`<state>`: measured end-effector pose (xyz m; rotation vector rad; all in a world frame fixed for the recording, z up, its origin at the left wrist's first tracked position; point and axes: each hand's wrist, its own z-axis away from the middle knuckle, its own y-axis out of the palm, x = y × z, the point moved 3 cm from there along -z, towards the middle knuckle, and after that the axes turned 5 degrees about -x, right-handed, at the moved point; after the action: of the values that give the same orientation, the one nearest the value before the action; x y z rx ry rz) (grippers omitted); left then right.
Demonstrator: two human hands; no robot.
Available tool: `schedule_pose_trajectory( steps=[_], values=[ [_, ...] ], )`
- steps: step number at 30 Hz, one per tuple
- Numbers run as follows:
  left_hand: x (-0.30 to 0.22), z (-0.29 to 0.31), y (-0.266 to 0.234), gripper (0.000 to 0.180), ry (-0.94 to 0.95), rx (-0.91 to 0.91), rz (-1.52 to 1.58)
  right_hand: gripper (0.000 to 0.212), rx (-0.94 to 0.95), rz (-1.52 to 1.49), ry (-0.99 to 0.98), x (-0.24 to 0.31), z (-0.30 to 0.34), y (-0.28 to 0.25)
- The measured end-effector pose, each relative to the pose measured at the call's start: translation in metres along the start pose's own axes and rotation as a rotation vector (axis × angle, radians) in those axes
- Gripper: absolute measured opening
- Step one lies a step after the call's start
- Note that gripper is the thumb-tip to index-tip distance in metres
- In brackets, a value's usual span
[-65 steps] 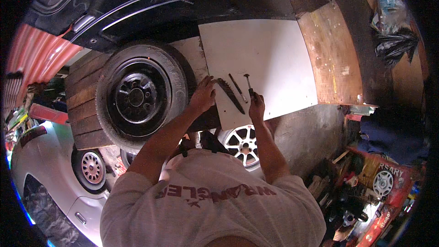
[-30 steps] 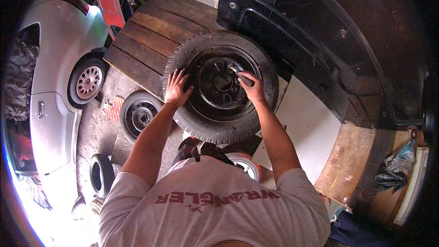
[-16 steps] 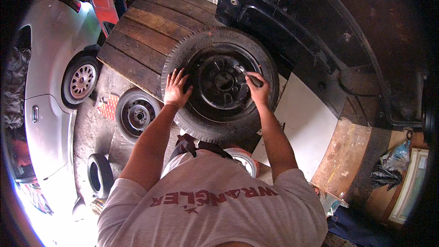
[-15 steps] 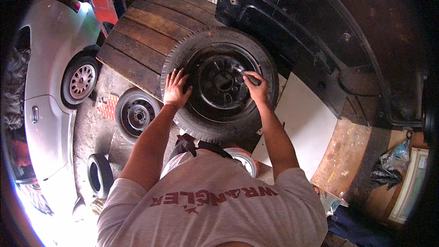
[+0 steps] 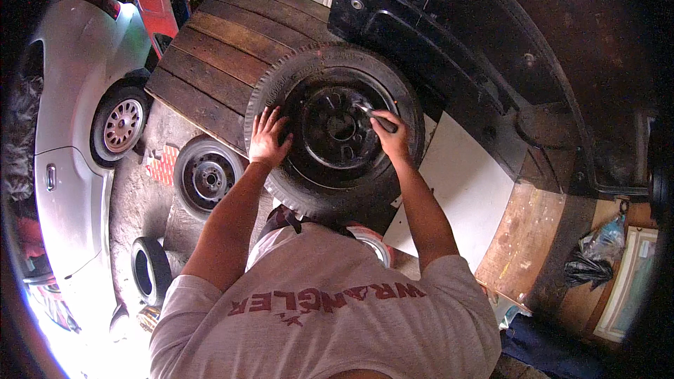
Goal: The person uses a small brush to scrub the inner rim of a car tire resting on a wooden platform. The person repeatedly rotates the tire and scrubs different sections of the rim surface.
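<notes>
A large tyre mounted on a black steel wheel (image 5: 342,124) lies face up in front of me, its rim shiny in places. My left hand (image 5: 269,137) rests flat on the tyre's left sidewall, fingers spread. On the other side, my right hand (image 5: 393,137) grips a short tool with a dark handle (image 5: 385,124) and a pale, narrow tip. That tip is at the wheel's face, up and right of the centre hole. Too little of the tip shows to tell what kind of tool it is.
Wooden planks (image 5: 232,45) extend behind the wheel. A black vehicle panel (image 5: 449,49) and a white board (image 5: 463,189) stand close on the right. To the left are another wheel (image 5: 208,177), a loose tyre (image 5: 149,270) and a silver car (image 5: 74,126).
My right hand and the tool have shifted slightly, and more of the dark handle shows. My left hand keeps its place on the tyre. The whole view has moved a little.
</notes>
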<state>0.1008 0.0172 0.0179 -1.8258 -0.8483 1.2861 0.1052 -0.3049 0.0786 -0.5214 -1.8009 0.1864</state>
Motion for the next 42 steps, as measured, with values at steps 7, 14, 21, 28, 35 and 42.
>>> schedule_pose_trajectory(
  steps=[7,14,21,28,35,42],
  values=[
    [0.005,-0.001,0.000,0.052,-0.016,-0.002,-0.021,0.014,-0.066,0.088,0.072,0.000,0.037,0.003],
    [0.004,-0.001,0.003,0.052,0.003,0.002,-0.007,0.014,-0.185,-0.101,0.126,-0.026,0.025,0.003],
    [0.003,-0.001,0.000,0.053,-0.027,0.037,-0.030,0.014,0.006,0.154,-0.122,0.009,0.038,0.006],
    [0.001,-0.002,-0.002,0.051,-0.008,0.026,-0.037,0.016,-0.019,0.068,-0.086,0.008,0.008,-0.004],
    [0.006,0.000,0.001,0.051,-0.032,0.028,-0.038,0.019,0.094,0.178,-0.239,0.013,0.042,-0.002],
    [0.001,-0.001,-0.001,0.051,-0.019,0.023,-0.044,0.017,-0.037,0.072,-0.083,0.017,0.016,-0.005]
  ],
)
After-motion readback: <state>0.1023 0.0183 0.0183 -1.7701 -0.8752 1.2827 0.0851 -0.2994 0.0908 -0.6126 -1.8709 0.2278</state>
